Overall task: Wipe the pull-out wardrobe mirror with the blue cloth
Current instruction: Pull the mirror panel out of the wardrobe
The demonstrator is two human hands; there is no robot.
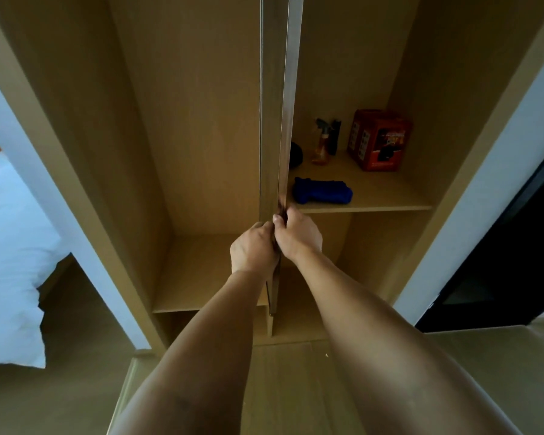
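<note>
Both hands grip the front edge of the pull-out mirror panel [285, 120], which stands edge-on at the wardrobe's centre. Left hand [253, 249] is clenched on the panel's left face; right hand [299, 235] is clenched on its right face, fingers curled over the edge. The blue cloth [322, 190] lies bunched on the shelf [390, 196] just right of the panel, untouched. Behind the cloth stand 1 spray bottle [322, 142] and 1 red box [379, 139]. White bedding [10, 246] lies well left of the panel.
</note>
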